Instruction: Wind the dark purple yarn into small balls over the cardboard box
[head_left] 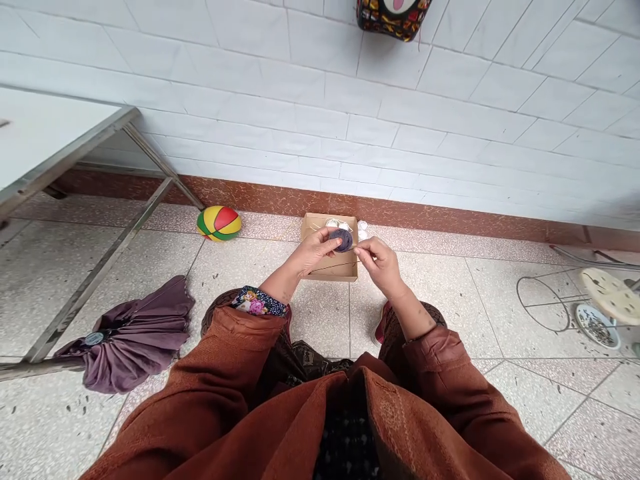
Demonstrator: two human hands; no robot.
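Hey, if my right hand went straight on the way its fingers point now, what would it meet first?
Your right hand would most likely meet the dark ball of yarn first, held in your left hand, though depth is hard to judge here.

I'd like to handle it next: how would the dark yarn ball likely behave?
The dark yarn ball is probably soft and squashy, being wound strands. Held in the left hand alone, it is likely light for its size. Its rounded outline suggests it might roll when pushed.
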